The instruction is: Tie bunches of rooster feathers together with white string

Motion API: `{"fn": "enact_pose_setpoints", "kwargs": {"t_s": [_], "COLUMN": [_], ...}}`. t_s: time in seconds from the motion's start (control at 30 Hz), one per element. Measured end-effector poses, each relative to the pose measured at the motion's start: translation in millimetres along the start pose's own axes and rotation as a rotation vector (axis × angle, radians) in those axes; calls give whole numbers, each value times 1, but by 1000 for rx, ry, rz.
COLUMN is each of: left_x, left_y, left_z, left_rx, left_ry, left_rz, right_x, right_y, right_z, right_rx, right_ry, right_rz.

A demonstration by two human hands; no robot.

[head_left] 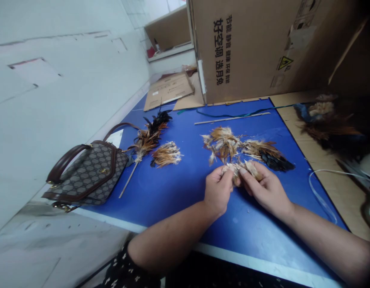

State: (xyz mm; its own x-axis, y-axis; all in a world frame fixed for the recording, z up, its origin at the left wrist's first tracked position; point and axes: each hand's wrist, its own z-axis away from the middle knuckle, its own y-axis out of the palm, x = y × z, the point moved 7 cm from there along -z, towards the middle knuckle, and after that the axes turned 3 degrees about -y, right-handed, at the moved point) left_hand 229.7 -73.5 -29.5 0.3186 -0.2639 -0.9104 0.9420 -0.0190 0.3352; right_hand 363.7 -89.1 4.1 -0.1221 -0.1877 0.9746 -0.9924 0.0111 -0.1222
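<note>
Both my left hand (pixel 218 188) and my right hand (pixel 264 186) are closed on a small bunch of pale feathers (pixel 239 170), thumbs on top and nearly meeting. My fingertips underneath are hidden. Just beyond lies a loose pile of brown and cream feathers (pixel 222 142). To its right is a bundle of brown and black feathers (pixel 270 154). A smaller tan feather bunch (pixel 167 154) rests on the left. Beside that is a feather duster (pixel 149 138) with a thin bare stick pointing towards me.
A patterned handbag (pixel 90 172) stands at the table's left edge. A large cardboard box (pixel 241 52) rises behind the blue table top (pixel 179 200). A thin stick (pixel 233 119) and a green ribbon (pixel 227 114) lie before it. More dark feathers (pixel 331 124) are at right, near a white strap (pixel 318 196).
</note>
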Motion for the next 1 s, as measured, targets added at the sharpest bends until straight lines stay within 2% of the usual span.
{"fn": "enact_pose_setpoints", "kwargs": {"t_s": [0.43, 0.53, 0.73, 1.0], "left_x": [-5, -4, -7, -7], "left_y": [-4, -3, 6, 6], "left_z": [-1, -1, 2, 3], "left_rx": [-64, -58, 75, 99], "left_ry": [-32, -34, 30, 29], "left_rz": [46, 53, 48, 26], "right_x": [-4, -2, 0, -7], "right_y": [-14, -12, -3, -3], "right_z": [0, -1, -3, -2], "right_rx": [-147, -136, -75, -45], "right_ry": [41, 28, -56, -86], "right_rz": [-63, -42, 43, 133]}}
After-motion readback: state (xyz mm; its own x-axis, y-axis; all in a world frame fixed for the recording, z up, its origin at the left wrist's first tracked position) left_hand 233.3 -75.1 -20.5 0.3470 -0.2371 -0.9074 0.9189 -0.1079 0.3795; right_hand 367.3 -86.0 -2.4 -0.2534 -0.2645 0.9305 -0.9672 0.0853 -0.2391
